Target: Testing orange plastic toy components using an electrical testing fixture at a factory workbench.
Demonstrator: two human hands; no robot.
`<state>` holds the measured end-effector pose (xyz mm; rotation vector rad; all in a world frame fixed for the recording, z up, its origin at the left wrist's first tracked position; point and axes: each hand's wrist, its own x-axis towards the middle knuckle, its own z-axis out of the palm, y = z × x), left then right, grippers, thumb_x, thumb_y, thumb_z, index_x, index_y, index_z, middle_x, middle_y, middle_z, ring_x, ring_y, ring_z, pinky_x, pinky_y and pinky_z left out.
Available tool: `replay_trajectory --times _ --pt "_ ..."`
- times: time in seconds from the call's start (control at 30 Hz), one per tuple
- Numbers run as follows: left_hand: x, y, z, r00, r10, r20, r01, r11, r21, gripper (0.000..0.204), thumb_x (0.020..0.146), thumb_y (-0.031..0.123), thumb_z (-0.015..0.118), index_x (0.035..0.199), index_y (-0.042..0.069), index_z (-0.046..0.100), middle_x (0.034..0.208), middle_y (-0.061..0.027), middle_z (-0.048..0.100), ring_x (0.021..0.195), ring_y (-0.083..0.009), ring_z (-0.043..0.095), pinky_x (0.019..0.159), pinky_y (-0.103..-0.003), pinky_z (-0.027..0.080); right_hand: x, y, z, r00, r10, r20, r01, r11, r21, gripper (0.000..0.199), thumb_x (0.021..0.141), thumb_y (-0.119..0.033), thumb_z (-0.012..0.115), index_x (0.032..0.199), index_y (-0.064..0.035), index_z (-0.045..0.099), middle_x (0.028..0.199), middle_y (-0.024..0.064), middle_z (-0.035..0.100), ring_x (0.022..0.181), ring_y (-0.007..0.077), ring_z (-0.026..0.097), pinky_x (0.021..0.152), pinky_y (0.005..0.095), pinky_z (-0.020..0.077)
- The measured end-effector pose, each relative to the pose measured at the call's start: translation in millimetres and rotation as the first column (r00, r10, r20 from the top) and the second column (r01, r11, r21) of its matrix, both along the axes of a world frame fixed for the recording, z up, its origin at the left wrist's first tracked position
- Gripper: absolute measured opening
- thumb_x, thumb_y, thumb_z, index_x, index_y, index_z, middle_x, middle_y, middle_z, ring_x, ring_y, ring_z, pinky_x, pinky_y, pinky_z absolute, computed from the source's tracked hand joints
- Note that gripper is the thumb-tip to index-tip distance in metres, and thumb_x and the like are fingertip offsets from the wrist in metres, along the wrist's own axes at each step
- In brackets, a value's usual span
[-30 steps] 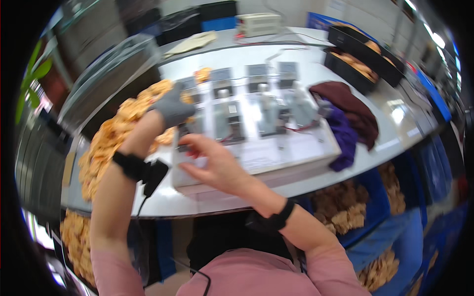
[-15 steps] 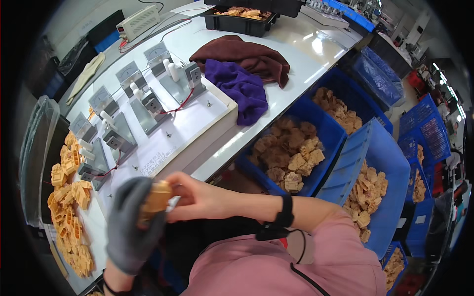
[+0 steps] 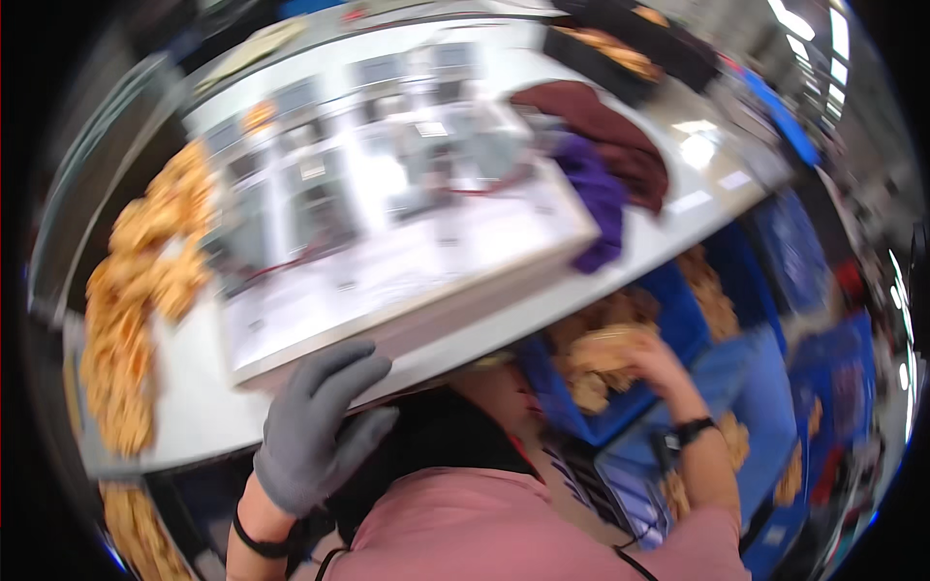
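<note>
My left hand (image 3: 320, 426), in a grey glove, hangs in front of the white board's near edge. Its fingers are apart and nothing is in it. My bare right hand (image 3: 661, 360) reaches down to the right over a blue bin (image 3: 559, 395) heaped with tan plastic parts (image 3: 589, 389). Its fingers appear closed on a yellowish-tan plastic part (image 3: 610, 347) just above the heap, though motion blurs them. On the white board (image 3: 397, 295) stands a row of grey test fixtures (image 3: 325, 198) with small meters and red wires.
Orange plastic parts (image 3: 121, 329) lie piled along the table's left side. Purple (image 3: 593, 198) and brown (image 3: 620, 145) cloths lie right of the board. A black box (image 3: 596, 66) of parts stands behind. More blue bins (image 3: 765, 382) fill the right side.
My hands have parted. The left, which held an orange part with the right, is now free of it; the right has swung over to the blue bin. The view has turned and blurred.
</note>
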<state>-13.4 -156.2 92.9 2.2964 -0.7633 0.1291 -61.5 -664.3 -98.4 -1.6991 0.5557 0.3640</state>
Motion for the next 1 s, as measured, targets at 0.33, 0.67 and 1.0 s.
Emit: replay_trajectory --times 0.33,0.67,1.0 --pt "-12 146 -25 0.73 0.677 0.092 -0.674 0.736 -0.065 0.04 0.089 0.012 0.07 0.128 0.006 0.061 0.123 -0.0156 0.061 0.112 -0.0313 0.059 0.095 -0.038 0.049 18 -295 -60 0.613 -0.537 0.579 0.751 0.624 -0.216 0.059 0.097 -0.021 0.068 0.148 -0.0098 0.042 0.141 0.0174 0.052 0.123 0.0264 0.057 0.103 0.035 0.0482" --pt "89 210 -33 0.648 0.753 0.114 -0.697 0.526 0.487 0.08 0.081 0.036 0.075 0.148 0.012 0.039 0.156 -0.0221 0.032 0.142 -0.0393 0.037 0.114 -0.043 0.039 76 19 38 0.97 -0.074 0.23 0.093 0.993 -0.076 0.045 0.1 -0.023 0.063 0.14 -0.0071 0.05 0.131 0.0046 0.061 0.108 0.0149 0.064 0.09 0.028 0.0507" --pt "29 207 -47 0.667 0.73 0.15 -0.725 0.59 0.356 0.054 0.078 0.017 0.072 0.127 0.008 0.052 0.133 -0.0191 0.049 0.123 -0.0386 0.051 0.105 -0.042 0.045 60 199 171 0.595 0.802 -0.045 -0.803 0.595 -0.02 0.035 0.091 -0.012 0.071 0.123 0.0021 0.063 0.111 0.0114 0.072 0.105 0.0167 0.067 0.089 0.0284 0.0521"
